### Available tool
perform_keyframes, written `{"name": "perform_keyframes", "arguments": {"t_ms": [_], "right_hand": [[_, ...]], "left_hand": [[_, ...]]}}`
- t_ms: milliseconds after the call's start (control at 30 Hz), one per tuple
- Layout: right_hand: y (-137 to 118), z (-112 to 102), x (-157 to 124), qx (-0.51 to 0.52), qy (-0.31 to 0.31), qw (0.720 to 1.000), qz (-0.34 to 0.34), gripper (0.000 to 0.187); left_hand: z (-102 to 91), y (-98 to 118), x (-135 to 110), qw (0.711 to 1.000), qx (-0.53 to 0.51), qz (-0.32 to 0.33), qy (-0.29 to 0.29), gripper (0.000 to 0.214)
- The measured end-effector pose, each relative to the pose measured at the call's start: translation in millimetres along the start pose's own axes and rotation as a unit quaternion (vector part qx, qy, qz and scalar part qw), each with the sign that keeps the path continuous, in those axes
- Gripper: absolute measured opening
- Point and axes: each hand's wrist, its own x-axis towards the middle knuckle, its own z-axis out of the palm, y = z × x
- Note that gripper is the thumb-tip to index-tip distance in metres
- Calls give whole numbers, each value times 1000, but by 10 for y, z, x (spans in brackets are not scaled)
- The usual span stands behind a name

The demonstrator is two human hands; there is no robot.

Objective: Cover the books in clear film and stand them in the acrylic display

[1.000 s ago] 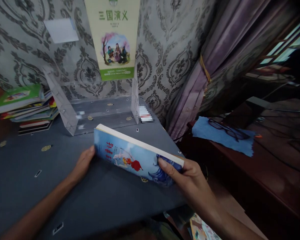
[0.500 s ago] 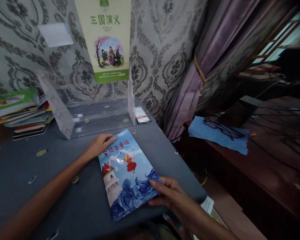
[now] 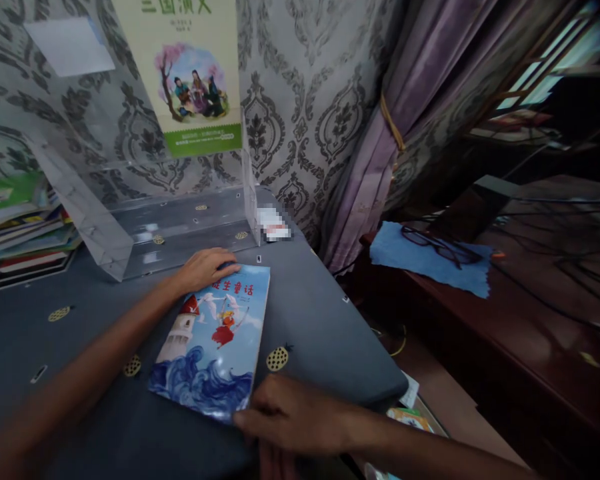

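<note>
A blue picture book (image 3: 215, 340) rests on the dark table cover, its front showing red Chinese lettering, a flying figure, a lighthouse and blue waves. At its top left corner, my left hand (image 3: 205, 272) is closed on the edge with the thumb on the cover, hiding part of the title. My right hand (image 3: 293, 410) grips the lower right corner between thumb and curled fingers.
Behind the book stands a clear acrylic rack (image 3: 105, 240) with a green and cream book (image 3: 195, 87) upright above it. A pile of books (image 3: 25, 227) is at left. Glasses (image 3: 440, 247) lie on a blue cloth (image 3: 395, 248) at right, near cables.
The book has turned clockwise, its lower end swinging left. My right hand has moved left with that corner. The whole view has shifted, so the rack and wall appear further left.
</note>
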Motion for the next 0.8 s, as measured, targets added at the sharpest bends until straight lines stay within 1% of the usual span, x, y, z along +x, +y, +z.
{"name": "perform_keyframes", "arguments": {"t_ms": [67,167,233,300,367,433,500,567,633,667,700,733,767,800], "right_hand": [[-36,55,169,6,-35,999,0,37],[-83,141,428,83,-105,991,4,21],[-117,186,604,142,-115,983,-6,17],[-149,220,796,194,-143,971,4,22],[-168,250,1001,225,-195,954,28,33],[-167,276,1183,265,-196,944,28,35],[-150,279,1286,278,-195,940,30,36],[-137,223,1255,265,-204,942,25,32],[-154,75,1077,238,-218,946,-2,23],[-178,-35,945,227,-227,947,-19,15],[-210,-166,797,202,-257,944,-36,11],[-247,-312,647,176,-273,944,-63,12],[-284,-466,507,154,-273,945,-96,15],[-314,-619,387,142,-242,950,-139,17]], "left_hand": [[-12,28,38,1000,14,19,-10,46],[-18,51,78,998,33,41,-19,46],[-7,42,104,998,38,52,-18,45],[16,25,130,997,39,63,-15,43],[52,27,148,996,37,79,-10,40],[93,72,145,995,39,95,1,36],[131,174,110,993,58,96,25,34],[161,325,37,992,94,70,52,33],[183,499,-70,989,127,33,64,31],[192,586,-131,989,132,20,63,30],[202,670,-192,990,130,11,58,29],[212,748,-252,990,127,4,57,29],[223,820,-306,991,123,1,56,28],[235,886,-351,991,123,-2,56,28]]}}
